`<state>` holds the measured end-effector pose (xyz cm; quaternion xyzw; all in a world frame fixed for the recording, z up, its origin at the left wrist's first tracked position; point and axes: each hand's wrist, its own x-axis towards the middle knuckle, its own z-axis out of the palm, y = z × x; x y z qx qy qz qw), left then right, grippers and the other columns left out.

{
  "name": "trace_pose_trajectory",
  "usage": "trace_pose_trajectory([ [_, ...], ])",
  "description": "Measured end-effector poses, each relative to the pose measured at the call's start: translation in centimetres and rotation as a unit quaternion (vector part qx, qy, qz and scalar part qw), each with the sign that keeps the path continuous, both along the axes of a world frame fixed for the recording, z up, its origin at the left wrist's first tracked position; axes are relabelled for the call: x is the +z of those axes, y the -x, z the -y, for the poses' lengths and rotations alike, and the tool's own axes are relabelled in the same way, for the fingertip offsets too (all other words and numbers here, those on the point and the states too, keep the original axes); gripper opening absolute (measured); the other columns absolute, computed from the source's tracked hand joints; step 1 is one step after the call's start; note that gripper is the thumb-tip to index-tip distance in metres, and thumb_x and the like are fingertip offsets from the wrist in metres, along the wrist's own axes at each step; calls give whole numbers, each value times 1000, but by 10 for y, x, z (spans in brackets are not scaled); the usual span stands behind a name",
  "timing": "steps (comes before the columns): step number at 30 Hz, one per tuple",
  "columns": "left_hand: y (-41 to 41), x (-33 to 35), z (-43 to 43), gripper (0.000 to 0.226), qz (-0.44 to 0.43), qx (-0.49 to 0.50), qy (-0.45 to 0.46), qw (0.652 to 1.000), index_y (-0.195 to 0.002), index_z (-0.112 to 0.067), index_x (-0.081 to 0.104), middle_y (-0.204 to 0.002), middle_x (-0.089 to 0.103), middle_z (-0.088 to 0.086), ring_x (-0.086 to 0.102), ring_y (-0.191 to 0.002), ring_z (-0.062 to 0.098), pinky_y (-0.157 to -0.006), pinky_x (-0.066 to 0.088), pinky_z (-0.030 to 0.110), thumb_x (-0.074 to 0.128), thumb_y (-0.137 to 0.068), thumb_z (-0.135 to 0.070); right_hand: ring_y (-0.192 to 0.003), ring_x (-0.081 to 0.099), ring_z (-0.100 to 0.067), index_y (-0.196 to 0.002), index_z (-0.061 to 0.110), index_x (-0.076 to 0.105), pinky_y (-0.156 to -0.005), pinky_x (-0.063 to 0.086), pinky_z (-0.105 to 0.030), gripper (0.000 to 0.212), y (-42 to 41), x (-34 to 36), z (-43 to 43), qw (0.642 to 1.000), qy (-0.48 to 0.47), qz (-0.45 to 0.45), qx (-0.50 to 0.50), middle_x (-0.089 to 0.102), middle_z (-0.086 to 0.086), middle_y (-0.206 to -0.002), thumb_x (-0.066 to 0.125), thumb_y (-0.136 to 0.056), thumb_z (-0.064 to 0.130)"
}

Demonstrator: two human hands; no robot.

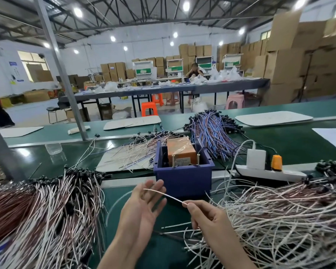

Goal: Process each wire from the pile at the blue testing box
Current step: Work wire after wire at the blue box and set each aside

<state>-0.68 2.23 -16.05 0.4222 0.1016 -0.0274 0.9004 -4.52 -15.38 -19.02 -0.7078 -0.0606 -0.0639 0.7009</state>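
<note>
A person stands at a long green desk (37, 162), seen from over their own two bare hands at its near edge.

The right hand (206, 216) pinches one end of a thin white wire (163, 195) between thumb and forefinger. The wire is held up off the desk and runs away to the left in a slight curve, crossing in front of the fingers of the left hand (144, 206). That hand is open, fingers straight and a little spread, palm turned towards the wire. Whether its fingers touch the wire cannot be told.

Just beyond both hands, in the middle of the desk, stands the blue box (183, 177), open at the top. Inside it sits an orange block (180, 150), with two upright metal pins (173, 160) at its near side.

A big heap of white wires (279, 214) covers the near right corner of the desk, beside the right hand. A heap of brown and white wires (43, 206) with black ends fills the near left corner. Behind the box, towards the far edge, lies a bundle of blue and brown wires (211, 133); left of the box, loose wires lie on a white sheet (109, 162).

Right of the box lies a white power strip (270, 172) with a white charger (256, 159) and an orange plug (275, 161).
</note>
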Motion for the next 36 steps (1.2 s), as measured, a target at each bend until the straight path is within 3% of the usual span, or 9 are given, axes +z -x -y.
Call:
trace_pose_trajectory([
  [6,-4,-6,-22,21,-47,92,-33,994,-104,-10,61,-59,56,-3,52,-43,8,-49,53,25,44,-107,-20,-41,38,-2,-99,46,73,-43,31,-12,26,4,-5,-3,997,76,-4,-31,77,11,-84,48,-101,48],
  [13,-1,-15,-38,29,17,233,-337,912,-90,-25,51,-75,50,6,41,-46,11,-55,44,35,31,-110,-28,-70,62,3,-109,45,65,-60,47,-14,14,8,-14,-10,956,284,0,-77,71,21,-88,55,-102,42],
  [16,-1,-14,-47,23,47,286,-310,906,-110,-25,56,-79,47,2,42,-49,6,-49,45,29,34,-109,-20,-82,60,6,-114,43,66,-71,43,-9,19,11,-16,-18,910,409,13,-64,69,24,-100,54,-100,48],
  [21,8,1,-52,28,147,380,-205,890,-90,-22,56,-60,43,-9,32,-46,9,-35,28,23,34,-95,-5,-110,59,0,-132,46,50,-82,43,-25,31,14,-20,-28,864,500,55,-22,51,22,-128,42,-103,54],
  [25,10,1,-44,25,158,371,-230,886,-88,-21,53,-60,41,-8,29,-46,9,-37,25,22,32,-93,-7,-62,69,-7,-103,43,71,-50,42,-26,20,19,-23,-34,798,586,124,-64,62,17,-101,72,-86,54],
  [29,5,-8,-47,24,107,333,-266,899,-97,-20,58,-70,43,-3,29,-52,11,-49,23,30,36,-99,-11,-22,40,-7,-57,34,66,-33,17,-20,37,23,-20,-40,767,608,171,-111,56,12,-66,100,-46,46],
  [31,2,-11,-47,21,103,309,-292,899,-103,-20,59,-73,45,-1,30,-53,11,-50,24,30,39,-104,-16,-28,48,-7,-66,33,67,-35,22,-20,30,24,-23,-42,781,592,178,-93,57,11,-71,95,-61,44],
  [34,3,-15,-37,19,146,263,-336,892,-107,-22,59,-69,50,-3,33,-50,8,-44,29,25,41,-107,-23,-69,66,-2,-99,37,60,-54,43,-18,13,18,-23,-36,880,451,96,-111,64,17,-91,54,-100,48],
  [36,5,-16,-26,17,183,231,-367,882,-106,-24,58,-65,56,-5,35,-45,3,-41,31,17,42,-107,-26,-69,66,0,-97,38,57,-60,53,-20,10,11,-21,-29,944,295,54,-135,69,19,-83,51,-102,44],
])
